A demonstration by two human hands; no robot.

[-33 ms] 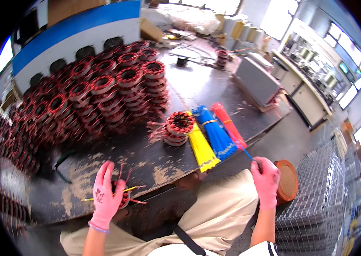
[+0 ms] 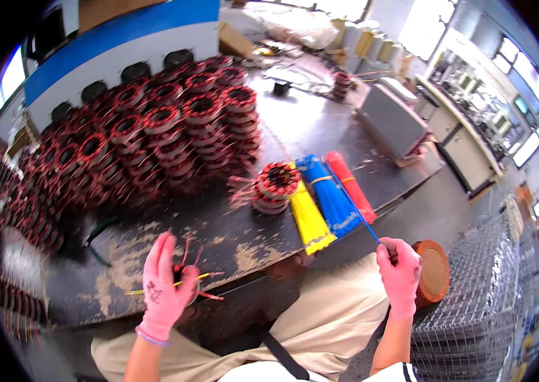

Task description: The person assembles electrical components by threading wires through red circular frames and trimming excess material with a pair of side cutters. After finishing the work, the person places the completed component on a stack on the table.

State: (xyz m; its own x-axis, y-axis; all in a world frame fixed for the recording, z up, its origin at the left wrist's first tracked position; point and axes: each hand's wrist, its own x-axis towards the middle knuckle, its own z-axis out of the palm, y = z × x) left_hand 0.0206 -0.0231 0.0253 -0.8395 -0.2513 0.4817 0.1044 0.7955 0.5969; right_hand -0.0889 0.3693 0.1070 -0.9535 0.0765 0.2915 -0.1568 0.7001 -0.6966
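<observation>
My left hand (image 2: 162,290), in a pink glove, is closed around a small motor stator at the table's front edge, its fingers long and the thumb across from them. The palm and thumb cover most of the stator. Red leads (image 2: 193,254) and a yellow wire (image 2: 207,275) stick out past the thumb. My right hand (image 2: 400,274), gloved alike, pinches the end of a blue wire (image 2: 366,224), which slants over the blue wire bundle (image 2: 326,191). Beside that lie a yellow wire bundle (image 2: 311,223) and a red wire bundle (image 2: 353,188). Left of them stands a short stator stack (image 2: 277,184).
Many stacked stators (image 2: 155,127) fill the left of the dark table (image 2: 212,223). A grey box (image 2: 393,121) sits at its right end. An orange round container (image 2: 433,274) and wire mesh baskets (image 2: 473,305) stand at my right.
My right hand has come slightly toward me relative to the table. More of the blue wire shows across the bundles. The whole view has shifted a little.
</observation>
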